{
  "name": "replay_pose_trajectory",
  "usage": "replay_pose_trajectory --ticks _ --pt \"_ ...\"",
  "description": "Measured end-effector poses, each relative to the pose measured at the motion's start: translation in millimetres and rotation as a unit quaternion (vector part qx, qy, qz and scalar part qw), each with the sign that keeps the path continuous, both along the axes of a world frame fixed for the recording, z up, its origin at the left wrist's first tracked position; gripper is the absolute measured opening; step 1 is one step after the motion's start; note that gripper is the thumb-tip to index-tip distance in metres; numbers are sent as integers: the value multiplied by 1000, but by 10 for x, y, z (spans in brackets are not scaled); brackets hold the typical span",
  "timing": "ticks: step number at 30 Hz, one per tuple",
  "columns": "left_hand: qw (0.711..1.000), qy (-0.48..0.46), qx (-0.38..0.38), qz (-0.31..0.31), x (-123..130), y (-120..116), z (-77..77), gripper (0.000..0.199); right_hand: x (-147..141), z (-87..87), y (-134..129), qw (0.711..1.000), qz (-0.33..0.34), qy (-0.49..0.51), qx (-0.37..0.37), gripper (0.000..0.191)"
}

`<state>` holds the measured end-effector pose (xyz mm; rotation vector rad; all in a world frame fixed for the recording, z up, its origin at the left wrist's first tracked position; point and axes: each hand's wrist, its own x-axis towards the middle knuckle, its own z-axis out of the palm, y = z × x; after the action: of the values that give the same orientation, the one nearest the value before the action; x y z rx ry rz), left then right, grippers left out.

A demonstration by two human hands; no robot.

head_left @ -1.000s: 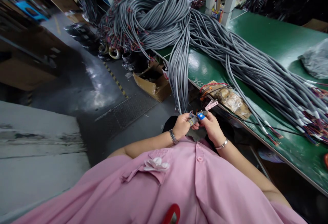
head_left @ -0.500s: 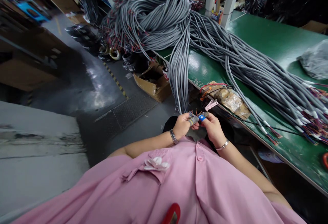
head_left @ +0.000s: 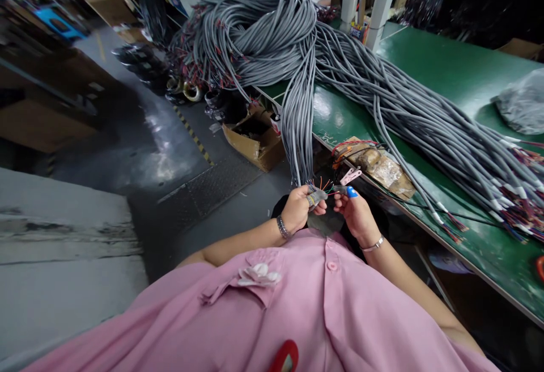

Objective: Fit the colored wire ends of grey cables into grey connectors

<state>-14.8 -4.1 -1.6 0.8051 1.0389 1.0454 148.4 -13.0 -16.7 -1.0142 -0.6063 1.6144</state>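
Observation:
My left hand [head_left: 298, 207], with a grey wrap on its thumb, pinches the end of a grey cable. From that grip thin coloured wires [head_left: 326, 184] fan out, orange, red and green among them. Just to the right, my right hand [head_left: 357, 213] has its thumb, banded in blue tape, pressed to a grey-covered finger. A thin reddish wire runs between the two hands into this pinch. Beyond the left hand, a bunch of grey cables [head_left: 300, 128] hangs over the table edge.
A large heap of grey cables [head_left: 263, 37] lies across the green table [head_left: 446, 66]. Near its edge are a pink clip [head_left: 351, 176] and a plastic-wrapped package [head_left: 382, 168]. An opened cardboard box [head_left: 257, 139] stands on the floor. Red handles [head_left: 285, 355] show at my shirt front.
My hands have moved apart slightly, the right one shifting rightward. The coloured wires now spread out more visibly between them.

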Motion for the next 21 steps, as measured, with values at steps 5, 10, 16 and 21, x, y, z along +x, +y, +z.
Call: replay_pose_trajectory --ticks 5,10,16,21 --pt "999 -28 2 -40 12 36 119 31 140 -63 176 999 -37 18 -25 49" --pt "992 -42 -25 -112 70 155 191 31 188 36 358 1000 -18 12 16 46" --pt "983 -57 -53 -164 49 281 148 28 116 58 381 999 -48 15 19 46" --pt "978 -46 -63 -193 34 310 111 25 95 98 389 997 -63 39 7 37"
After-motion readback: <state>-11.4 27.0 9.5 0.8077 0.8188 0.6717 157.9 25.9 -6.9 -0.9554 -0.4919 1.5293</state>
